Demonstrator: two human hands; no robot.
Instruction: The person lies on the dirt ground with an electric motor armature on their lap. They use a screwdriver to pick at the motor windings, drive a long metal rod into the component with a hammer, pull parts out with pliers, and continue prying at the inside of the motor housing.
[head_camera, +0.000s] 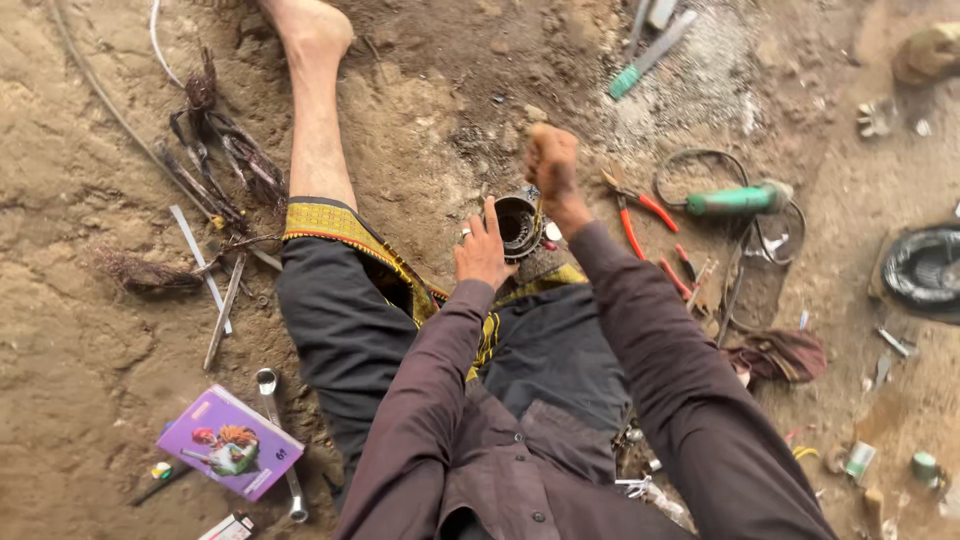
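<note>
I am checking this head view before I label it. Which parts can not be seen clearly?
- Tool in the right hand: hidden inside the closed fist; only a thin shaft shows below it.
- Round metal part: its near side is covered by the left hand; the inside is dark.
- Black ring-shaped object: cut off by the right edge.
- Small items at lower right: too small to identify.

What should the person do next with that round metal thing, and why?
Probably pull the fisted right hand a little farther up. A thin strand seems to run from that fist down into the round metal part, and the left hand is pressed against the part's side, steadying it. Pulled-out bundles of wire already lie on the dirt, so more drawing out looks likely.
</note>
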